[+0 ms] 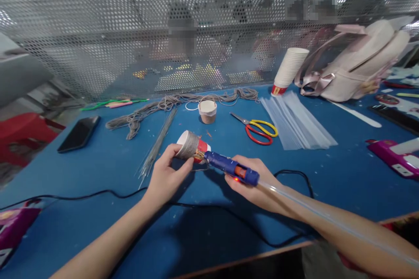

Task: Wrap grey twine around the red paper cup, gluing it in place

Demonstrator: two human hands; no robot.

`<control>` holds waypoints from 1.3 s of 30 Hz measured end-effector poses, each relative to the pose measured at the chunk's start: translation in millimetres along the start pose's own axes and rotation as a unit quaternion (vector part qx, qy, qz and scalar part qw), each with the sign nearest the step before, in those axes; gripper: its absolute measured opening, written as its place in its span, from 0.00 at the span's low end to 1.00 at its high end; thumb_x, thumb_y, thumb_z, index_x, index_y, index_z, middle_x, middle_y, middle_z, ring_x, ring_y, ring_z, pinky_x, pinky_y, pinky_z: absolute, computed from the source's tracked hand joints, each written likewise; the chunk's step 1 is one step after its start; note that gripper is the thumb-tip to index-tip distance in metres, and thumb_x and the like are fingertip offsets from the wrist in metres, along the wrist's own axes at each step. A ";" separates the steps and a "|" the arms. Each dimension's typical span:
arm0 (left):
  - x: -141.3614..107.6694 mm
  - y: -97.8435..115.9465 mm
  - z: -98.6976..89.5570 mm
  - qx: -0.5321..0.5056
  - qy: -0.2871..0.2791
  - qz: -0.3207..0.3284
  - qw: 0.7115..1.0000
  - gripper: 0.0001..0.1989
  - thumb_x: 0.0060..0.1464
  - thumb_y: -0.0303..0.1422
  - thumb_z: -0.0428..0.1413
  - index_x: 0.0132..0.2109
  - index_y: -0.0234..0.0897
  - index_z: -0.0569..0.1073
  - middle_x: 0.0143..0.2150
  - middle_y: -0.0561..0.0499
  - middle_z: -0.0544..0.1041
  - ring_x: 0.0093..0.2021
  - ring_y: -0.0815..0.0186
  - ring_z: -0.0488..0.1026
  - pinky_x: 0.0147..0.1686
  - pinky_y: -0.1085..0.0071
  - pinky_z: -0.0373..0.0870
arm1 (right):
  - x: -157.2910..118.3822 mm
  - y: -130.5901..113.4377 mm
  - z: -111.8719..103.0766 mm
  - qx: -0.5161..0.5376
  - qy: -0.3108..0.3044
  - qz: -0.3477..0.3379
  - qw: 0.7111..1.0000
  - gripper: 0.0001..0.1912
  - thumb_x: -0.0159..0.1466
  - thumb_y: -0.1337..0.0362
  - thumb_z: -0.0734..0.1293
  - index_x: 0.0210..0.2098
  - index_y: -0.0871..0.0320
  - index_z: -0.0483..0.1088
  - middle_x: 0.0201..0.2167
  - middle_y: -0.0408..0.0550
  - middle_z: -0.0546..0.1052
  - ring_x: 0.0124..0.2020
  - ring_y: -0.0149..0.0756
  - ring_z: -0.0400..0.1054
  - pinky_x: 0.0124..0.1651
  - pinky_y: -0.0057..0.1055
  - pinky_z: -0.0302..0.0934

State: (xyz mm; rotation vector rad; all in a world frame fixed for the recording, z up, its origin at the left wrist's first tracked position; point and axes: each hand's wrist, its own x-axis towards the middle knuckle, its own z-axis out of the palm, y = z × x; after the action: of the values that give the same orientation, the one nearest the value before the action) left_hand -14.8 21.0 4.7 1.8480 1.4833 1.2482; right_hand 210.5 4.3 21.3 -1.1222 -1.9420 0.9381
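A paper cup (189, 144), partly wrapped in grey cord with its red and white end bare, lies tilted in my left hand (170, 174). Thumb and fingers press on its sides. My right hand (252, 181) grips a blue hot glue gun (225, 163), whose nozzle meets the cup near the border of the cord and the red part. A long clear glue stick (294, 200) sticks out of the gun's back, and a small red light glows on it. Beyond the cup stands a small brown and white cup (207, 112).
Scissors (257, 128) with red and yellow handles lie right of centre, near clear plastic strips (296, 122). Stacked paper cups (290, 72), a pale backpack (356, 65) and grey cord (157, 107) line the back. A phone (79, 134) lies left; a black cable (209, 205) crosses in front.
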 end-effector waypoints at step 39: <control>-4.4 14.3 0.3 0.029 0.008 0.012 0.999 0.06 0.48 0.34 0.55 0.34 0.38 0.69 0.31 0.52 0.73 0.32 0.65 0.69 0.36 0.69 0.67 | -7.7 13.8 9.6 -0.126 0.011 -0.135 0.983 0.04 0.58 0.64 0.63 0.29 0.56 0.61 0.21 0.42 0.70 0.20 0.29 0.61 0.25 0.26 0.53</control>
State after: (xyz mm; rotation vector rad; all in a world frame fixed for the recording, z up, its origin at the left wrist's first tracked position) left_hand -7.2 12.5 14.4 1.9037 1.5250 1.2464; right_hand 210.9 0.1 3.3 -0.9676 -2.1714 0.5438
